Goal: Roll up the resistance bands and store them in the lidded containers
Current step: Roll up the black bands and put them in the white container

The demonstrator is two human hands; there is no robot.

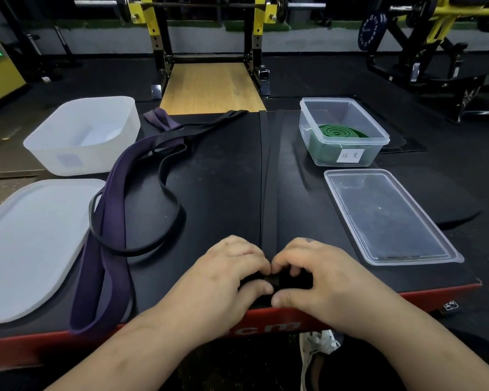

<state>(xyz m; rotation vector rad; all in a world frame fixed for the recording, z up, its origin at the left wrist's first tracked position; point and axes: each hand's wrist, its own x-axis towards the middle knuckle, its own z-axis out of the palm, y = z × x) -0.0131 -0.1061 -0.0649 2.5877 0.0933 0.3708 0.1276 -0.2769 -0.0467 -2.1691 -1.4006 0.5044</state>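
Both hands are working at the near edge of the worktop [223, 193]; the left hand [232, 275] and the right hand [322, 277] are curling fingers and thumbs round the small started roll [277, 280] of the wide black band [268, 179], pinching it from either side. The unrolled length is lying flat and straight, running up the middle of the worktop to its far edge; by my judgement the rolling is only beginning.

The roll is sitting close to the front edge, so a slip could be sending it over. The rubber is likely wanting to spring open, so a thumb easing off could be loosening the core. Uneven pushing would be skewing the coil into a cone, making it awkward to box.

The purple band [110, 221] and the thin black band [167, 176] are lying crossed just left of the left forearm, where a sweep could be dragging them. The green band [336, 131] is lying coiled in the clear container [378, 136], its clear lid [384, 215] lying in front; the white container [40, 153] and white lid [26, 249] are waiting at the left.
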